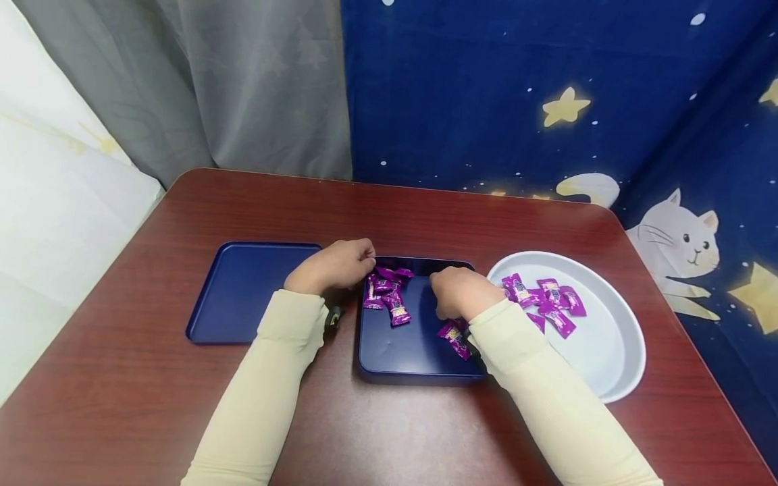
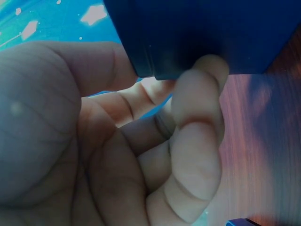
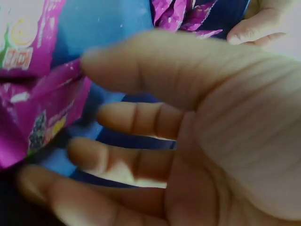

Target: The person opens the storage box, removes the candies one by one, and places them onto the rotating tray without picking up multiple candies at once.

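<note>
A dark blue rectangular tin (image 1: 395, 351) stands at the middle of the table. My left hand (image 1: 342, 262) holds it at the far left corner, thumb and curled fingers at its edge (image 2: 207, 37). Purple wrapped candies (image 1: 396, 305) lie bunched at the tin's left side, and more candies (image 1: 454, 339) lie near its right side. Over that right side is my right hand (image 1: 463, 291). Its thumb (image 3: 127, 66) and fingers are spread apart in the right wrist view, with the thumb tip right at the wrapper of a candy (image 3: 51, 113).
To the right stands a white oval tray (image 1: 608, 351) with several purple candies (image 1: 550, 293) in it, partly behind the right forearm. A flat blue lid (image 1: 249, 290) lies on the left of the reddish-brown table (image 1: 146, 378). Curtains (image 1: 462, 88) hang behind the table.
</note>
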Motion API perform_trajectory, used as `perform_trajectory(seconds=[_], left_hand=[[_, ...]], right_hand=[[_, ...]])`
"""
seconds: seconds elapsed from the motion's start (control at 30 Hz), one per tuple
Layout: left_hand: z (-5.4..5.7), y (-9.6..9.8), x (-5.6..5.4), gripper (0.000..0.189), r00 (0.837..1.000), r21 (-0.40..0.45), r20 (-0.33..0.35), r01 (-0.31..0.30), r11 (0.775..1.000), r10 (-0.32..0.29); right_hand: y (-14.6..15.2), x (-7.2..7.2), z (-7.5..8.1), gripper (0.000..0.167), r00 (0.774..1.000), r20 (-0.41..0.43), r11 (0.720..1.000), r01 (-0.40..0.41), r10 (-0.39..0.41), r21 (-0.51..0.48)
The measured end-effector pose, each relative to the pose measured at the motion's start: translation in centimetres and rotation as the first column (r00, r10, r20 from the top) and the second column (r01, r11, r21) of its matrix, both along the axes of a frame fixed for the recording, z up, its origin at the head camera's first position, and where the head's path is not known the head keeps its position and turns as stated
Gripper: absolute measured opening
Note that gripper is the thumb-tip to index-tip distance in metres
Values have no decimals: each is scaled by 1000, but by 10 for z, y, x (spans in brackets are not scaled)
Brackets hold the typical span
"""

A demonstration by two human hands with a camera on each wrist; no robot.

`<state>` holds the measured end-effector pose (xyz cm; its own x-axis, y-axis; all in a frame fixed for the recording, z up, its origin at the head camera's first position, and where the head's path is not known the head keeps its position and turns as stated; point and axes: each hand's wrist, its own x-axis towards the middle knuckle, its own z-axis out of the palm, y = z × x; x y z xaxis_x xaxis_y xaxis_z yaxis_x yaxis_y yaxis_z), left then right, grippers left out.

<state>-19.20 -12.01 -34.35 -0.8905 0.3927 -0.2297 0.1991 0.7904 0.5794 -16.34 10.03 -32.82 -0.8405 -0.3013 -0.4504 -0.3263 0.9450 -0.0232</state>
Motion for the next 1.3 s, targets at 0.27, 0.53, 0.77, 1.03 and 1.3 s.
perform_trajectory(seconds=[0.27,0.53,0.77,1.03,1.3], left_hand=[[0,0,-1,14,1000,5,6,14,1000,-14],[2,1,-1,14,1000,1,11,9,1000,-9],[1,-1,-1,14,1000,1,16,5,1000,-5],[1,-1,-1,14,1000,7,18,0,1000,0],[2,-1,0,14,1000,12,24,4,1000,-4]], right_hand=[[2,-2,-5,27,999,28,999,-42,42,5],[4,-3,-13,35,996,-21,993,-89,88,-81],[11,-2,-12,26,998,-30,977,-68,64,-202],[23,-2,-8,29,991,-59,938,-134,122,-320],[31,2,-3,34,989,-68,897,-149,132,-415]])
